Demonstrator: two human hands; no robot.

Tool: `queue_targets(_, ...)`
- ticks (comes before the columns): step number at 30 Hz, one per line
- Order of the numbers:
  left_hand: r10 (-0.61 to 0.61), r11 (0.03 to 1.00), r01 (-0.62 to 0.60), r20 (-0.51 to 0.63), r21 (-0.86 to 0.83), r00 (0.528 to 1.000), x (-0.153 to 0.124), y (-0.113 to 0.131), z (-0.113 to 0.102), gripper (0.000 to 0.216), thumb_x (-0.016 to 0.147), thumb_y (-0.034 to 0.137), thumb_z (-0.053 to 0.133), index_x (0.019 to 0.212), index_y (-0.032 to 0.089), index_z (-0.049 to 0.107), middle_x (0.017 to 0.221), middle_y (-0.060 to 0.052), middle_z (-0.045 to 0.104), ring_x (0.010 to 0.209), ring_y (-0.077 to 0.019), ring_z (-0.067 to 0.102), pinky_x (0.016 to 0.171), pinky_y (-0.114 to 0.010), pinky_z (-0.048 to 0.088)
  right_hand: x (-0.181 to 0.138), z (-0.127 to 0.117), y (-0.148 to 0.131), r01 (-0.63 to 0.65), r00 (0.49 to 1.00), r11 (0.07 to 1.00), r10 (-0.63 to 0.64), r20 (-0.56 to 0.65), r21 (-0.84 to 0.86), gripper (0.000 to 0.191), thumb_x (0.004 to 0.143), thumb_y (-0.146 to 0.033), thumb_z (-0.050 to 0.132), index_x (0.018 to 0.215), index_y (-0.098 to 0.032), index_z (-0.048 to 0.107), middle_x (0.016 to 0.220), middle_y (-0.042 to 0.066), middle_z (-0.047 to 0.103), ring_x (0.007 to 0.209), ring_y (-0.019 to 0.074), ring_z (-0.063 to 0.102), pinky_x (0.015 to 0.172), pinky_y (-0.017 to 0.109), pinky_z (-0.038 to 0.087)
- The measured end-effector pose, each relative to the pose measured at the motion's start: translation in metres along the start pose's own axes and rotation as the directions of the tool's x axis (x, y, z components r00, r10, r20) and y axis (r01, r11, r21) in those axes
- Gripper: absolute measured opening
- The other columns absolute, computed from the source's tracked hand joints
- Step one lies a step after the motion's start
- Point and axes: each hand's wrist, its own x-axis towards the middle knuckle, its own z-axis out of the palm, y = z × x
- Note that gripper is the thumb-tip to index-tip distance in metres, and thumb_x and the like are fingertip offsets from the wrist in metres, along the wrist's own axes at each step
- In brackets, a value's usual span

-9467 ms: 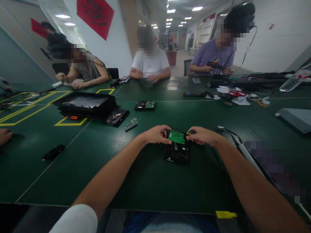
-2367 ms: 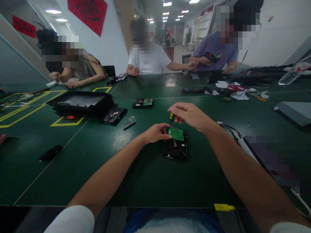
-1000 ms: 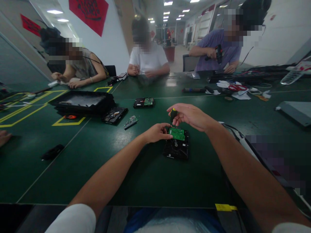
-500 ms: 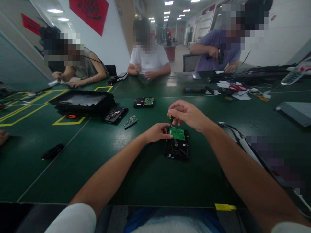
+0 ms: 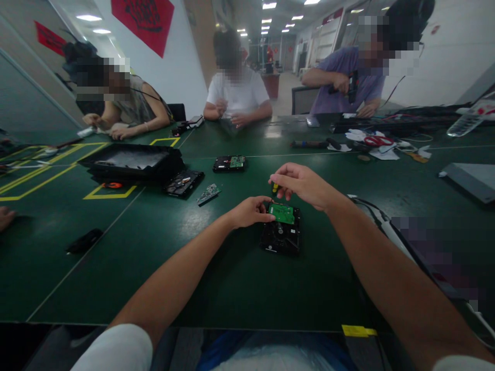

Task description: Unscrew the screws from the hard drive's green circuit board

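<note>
A black hard drive (image 5: 281, 241) lies flat on the green table in front of me, its green circuit board (image 5: 282, 213) facing up at the far end. My left hand (image 5: 253, 212) grips the drive's far left corner, thumb on the board's edge and fingers along the side. Above that same corner, my right hand (image 5: 297, 184) is closed round the yellow-and-black handle of a small screwdriver (image 5: 275, 189). The screwdriver points down at the board's far left corner; its tip is too small to make out.
Beyond my left hand lie a loose circuit board (image 5: 209, 194), another hard drive (image 5: 229, 163), an opened drive (image 5: 183, 183) and a black tray (image 5: 133, 159). Cables (image 5: 381, 221) run along my right. Across the table sit several people, one holding a power drill (image 5: 352, 86).
My right hand has shifted slightly right and down, and its fingers have turned on the screwdriver, showing more of the yellow handle. My left hand and the hard drive stay put.
</note>
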Motion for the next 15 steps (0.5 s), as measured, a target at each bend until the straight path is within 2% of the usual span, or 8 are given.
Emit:
queue_targets(3,0.006,1.000,-0.006,-0.006,0.002,1.000,0.0003,-0.0006,-0.0002,0.071,0.080,0.044,0.083,0.139,0.014,0.058,0.082,0.002,0.061,0.065,-0.0114,0.054,0.059,-0.025,0.037,0.0006,0.0013,0.0000,0.014,1.000,0.999,-0.015,0.024,0.039,0.021,0.095,-0.038,0.070,0.104,-0.020,0.062,0.096,0.005,0.073,0.065,0.0126,0.067,0.051,0.022,0.051)
queue_targets(5,-0.004,1.000,0.004,-0.007,-0.004,1.000,0.0013,-0.0027,-0.0003,0.073,0.080,0.045,0.083,0.140,0.014,0.057,0.082,0.002,0.061,0.066,-0.0118,0.055,0.060,-0.025,0.038,0.0016,0.0004,0.0006,0.022,0.999,0.999,-0.024,0.039,0.046,0.020,0.098,-0.039,0.065,0.108,-0.021,0.065,0.096,0.005,0.071,0.065,0.0114,0.066,0.052,0.022,0.051)
queue_targets(10,-0.018,1.000,0.018,-0.005,-0.010,1.000,0.0026,-0.0047,-0.0001,0.074,0.079,0.044,0.084,0.140,0.013,0.057,0.083,0.002,0.062,0.067,-0.0121,0.056,0.062,-0.026,0.040,0.0026,-0.0032,-0.0003,-0.030,0.998,0.996,0.025,0.059,0.079,0.026,0.103,-0.034,0.052,0.102,-0.017,0.071,0.088,0.006,0.067,0.062,0.0121,0.064,0.055,0.025,0.054)
queue_targets(15,0.003,1.000,-0.003,-0.002,0.011,1.000,-0.0001,0.0021,0.0001,0.067,0.081,0.042,0.083,0.138,0.015,0.059,0.081,0.003,0.061,0.064,-0.0115,0.054,0.059,-0.025,0.036,-0.0011,-0.0034,-0.0045,-0.042,0.997,0.997,0.038,0.072,0.063,0.017,0.098,-0.031,0.061,0.093,-0.017,0.068,0.091,0.007,0.071,0.062,0.0118,0.066,0.050,0.022,0.049)
